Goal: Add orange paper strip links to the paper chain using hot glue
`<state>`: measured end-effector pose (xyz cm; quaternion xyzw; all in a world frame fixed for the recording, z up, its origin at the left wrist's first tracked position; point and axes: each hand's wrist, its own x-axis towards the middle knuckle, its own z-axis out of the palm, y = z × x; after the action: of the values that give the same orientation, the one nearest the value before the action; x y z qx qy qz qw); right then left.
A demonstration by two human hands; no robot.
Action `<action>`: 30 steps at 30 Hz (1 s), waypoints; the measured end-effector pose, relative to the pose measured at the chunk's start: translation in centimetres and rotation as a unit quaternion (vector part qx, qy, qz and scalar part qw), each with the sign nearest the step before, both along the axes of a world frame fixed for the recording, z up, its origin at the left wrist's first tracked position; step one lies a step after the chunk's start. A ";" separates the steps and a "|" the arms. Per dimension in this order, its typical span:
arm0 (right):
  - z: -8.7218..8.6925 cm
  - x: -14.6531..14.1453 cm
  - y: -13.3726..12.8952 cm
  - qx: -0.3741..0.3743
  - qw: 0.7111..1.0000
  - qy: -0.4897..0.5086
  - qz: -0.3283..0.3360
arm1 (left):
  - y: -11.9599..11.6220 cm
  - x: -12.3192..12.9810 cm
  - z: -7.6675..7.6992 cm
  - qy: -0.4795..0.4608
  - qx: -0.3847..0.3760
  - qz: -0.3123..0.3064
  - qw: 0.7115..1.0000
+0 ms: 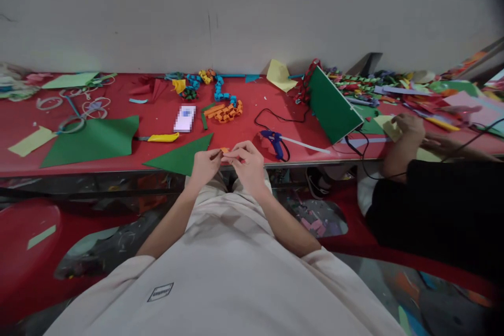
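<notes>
My left hand [206, 167] and my right hand [249, 167] meet over the table's front edge, fingertips pinched together. Between them shows a small orange paper piece [224, 150], mostly hidden by the fingers. Under and left of my left hand lies a green paper sheet [183, 155]. Just beyond my hands rests a folded orange paper chain [228, 113], with a blue paper chain [220, 92] behind it. A blue glue gun [274, 143] with a white glue stick [307, 145] lies to the right of my right hand.
A yellow utility knife [163, 138] and a phone [185, 118] lie left of centre on the red table [157, 107]. A green board [333, 107] leans upright at right. Beside me, another person's hand [409, 128] holds yellowish paper. Cords trail over the edge.
</notes>
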<state>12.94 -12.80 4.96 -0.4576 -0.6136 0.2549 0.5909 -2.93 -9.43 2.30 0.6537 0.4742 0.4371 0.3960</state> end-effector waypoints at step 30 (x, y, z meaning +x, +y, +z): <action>-1.3 5.2 0.4 0.144 0.937 -0.256 0.191 | -3.3 -0.4 1.9 -0.154 -0.337 -0.263 0.891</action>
<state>18.15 -12.40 3.69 -0.2914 -0.8500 0.1463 0.4138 -3.28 -12.76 4.21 0.5067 0.3366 0.2258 0.7609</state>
